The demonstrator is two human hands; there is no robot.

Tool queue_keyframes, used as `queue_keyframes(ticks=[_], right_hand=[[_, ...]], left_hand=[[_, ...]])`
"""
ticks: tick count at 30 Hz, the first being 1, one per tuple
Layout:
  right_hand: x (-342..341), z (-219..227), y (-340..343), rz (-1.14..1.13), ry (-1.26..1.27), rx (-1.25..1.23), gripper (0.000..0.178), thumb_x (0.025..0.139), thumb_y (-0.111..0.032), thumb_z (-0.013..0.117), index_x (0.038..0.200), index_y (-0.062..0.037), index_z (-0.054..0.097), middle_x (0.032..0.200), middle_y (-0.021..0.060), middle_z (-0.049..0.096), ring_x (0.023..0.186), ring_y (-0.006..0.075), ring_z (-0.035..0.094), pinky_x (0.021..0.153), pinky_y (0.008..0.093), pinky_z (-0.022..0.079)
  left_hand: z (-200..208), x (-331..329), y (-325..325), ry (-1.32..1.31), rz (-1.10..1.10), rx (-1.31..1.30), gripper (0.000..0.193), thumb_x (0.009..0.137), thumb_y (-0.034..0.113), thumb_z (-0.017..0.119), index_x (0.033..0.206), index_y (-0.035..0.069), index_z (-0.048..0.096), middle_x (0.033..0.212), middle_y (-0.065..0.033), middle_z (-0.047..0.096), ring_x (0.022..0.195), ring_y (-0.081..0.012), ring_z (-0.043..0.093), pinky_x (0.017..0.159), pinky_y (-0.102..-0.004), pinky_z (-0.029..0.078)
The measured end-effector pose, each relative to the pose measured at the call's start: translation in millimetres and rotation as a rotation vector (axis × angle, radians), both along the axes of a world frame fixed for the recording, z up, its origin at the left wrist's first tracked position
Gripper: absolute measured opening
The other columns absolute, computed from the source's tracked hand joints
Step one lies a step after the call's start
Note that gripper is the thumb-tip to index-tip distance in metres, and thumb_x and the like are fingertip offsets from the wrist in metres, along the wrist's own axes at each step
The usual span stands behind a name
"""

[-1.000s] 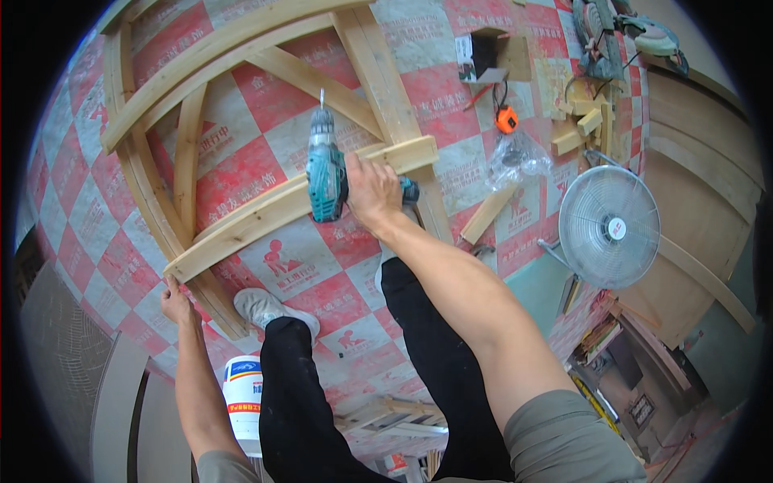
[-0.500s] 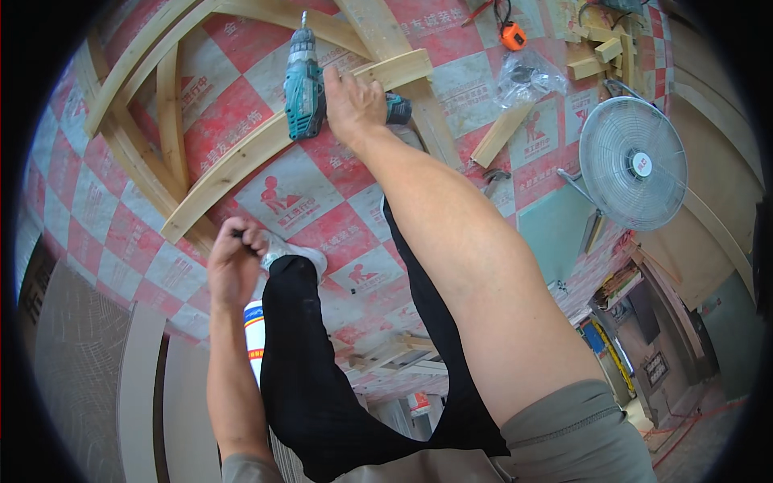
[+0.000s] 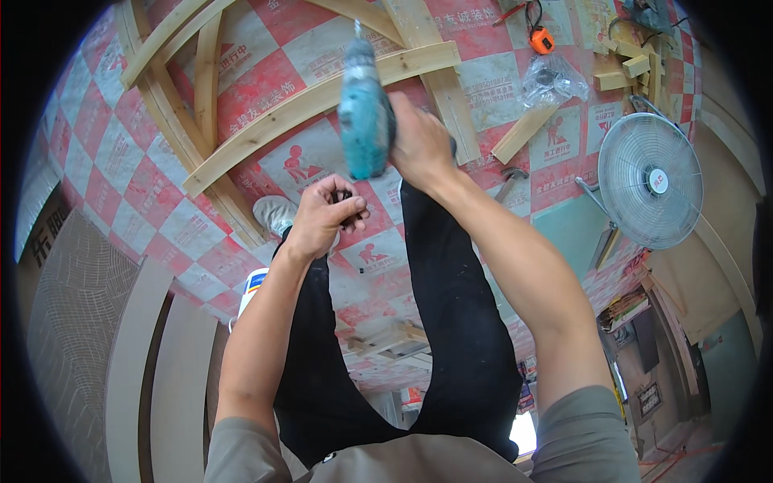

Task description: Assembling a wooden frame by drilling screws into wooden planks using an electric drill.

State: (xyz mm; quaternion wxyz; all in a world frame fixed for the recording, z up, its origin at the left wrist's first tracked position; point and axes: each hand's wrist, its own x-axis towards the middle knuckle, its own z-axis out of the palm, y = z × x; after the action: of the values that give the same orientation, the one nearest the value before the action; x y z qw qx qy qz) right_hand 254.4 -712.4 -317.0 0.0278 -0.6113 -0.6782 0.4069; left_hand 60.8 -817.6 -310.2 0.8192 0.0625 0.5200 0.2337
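Note:
My right hand (image 3: 423, 146) is wrapped round the grip of a teal cordless drill (image 3: 364, 129), which is blurred by motion. The drill's bit points away from me, over a curved wooden strip (image 3: 278, 119). Just left of and nearer than the drill, my left hand (image 3: 320, 219) is closed with its fingers curled. Between its fingers show small dark pieces (image 3: 346, 197), too small to name. The strip lies across other timbers of a wooden frame (image 3: 173, 113) on the floor.
A silver fan (image 3: 651, 181) stands at the right. Beyond my right arm lie a hammer (image 3: 510, 182), a wood offcut (image 3: 523, 135), a clear plastic bag (image 3: 555, 80) and an orange tape measure (image 3: 541, 39). Wood blocks (image 3: 636, 66) are piled at the far right. A white bucket (image 3: 254, 283) stands left.
My right hand has lifted the drill and drawn it nearer to me. My left hand has moved right, closer to the drill. My legs have shifted, and the view has moved slightly.

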Motion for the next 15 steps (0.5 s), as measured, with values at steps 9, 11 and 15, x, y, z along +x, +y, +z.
queue_keyframes(ticks=[9, 11, 15], right_hand=[[83.4, 115.4, -81.1, -0.395, 0.514, -0.579, 0.048, 0.086, -0.004, 0.074, 0.128, -0.0050, 0.051, 0.100, 0.0015, 0.059, 0.090, 0.0111, 0.061, 0.080, 0.0279, 0.053], [88.8, 135.0, -83.6, -0.400, 0.527, -0.594, 0.055, 0.081, -0.004, 0.080, 0.128, -0.0052, 0.051, 0.098, 0.0003, 0.058, 0.088, 0.0102, 0.059, 0.079, 0.0272, 0.052], [93.5, 149.5, -90.2, -0.412, 0.495, -0.556, 0.049, 0.080, 0.002, 0.077, 0.122, -0.0029, 0.053, 0.097, 0.0045, 0.065, 0.086, 0.0112, 0.065, 0.074, 0.0288, 0.056]], left_hand=[[9.8, 53.9, 38.9, 0.007, 0.054, 0.195, 0.016, 0.092, 0.005, 0.069, 0.104, 0.000, 0.060, 0.087, -0.0085, 0.069, 0.073, -0.0143, 0.067, 0.064, -0.0255, 0.053], [13.8, 64.2, 55.5, -0.067, 0.041, 0.193, 0.015, 0.093, 0.003, 0.067, 0.105, -0.003, 0.059, 0.095, -0.0099, 0.068, 0.082, -0.0170, 0.069, 0.072, -0.0279, 0.057], [3.5, 72.6, 74.1, -0.132, 0.129, 0.166, 0.013, 0.092, 0.004, 0.069, 0.101, 0.003, 0.059, 0.092, -0.0092, 0.069, 0.080, -0.0167, 0.067, 0.065, -0.0256, 0.051]])
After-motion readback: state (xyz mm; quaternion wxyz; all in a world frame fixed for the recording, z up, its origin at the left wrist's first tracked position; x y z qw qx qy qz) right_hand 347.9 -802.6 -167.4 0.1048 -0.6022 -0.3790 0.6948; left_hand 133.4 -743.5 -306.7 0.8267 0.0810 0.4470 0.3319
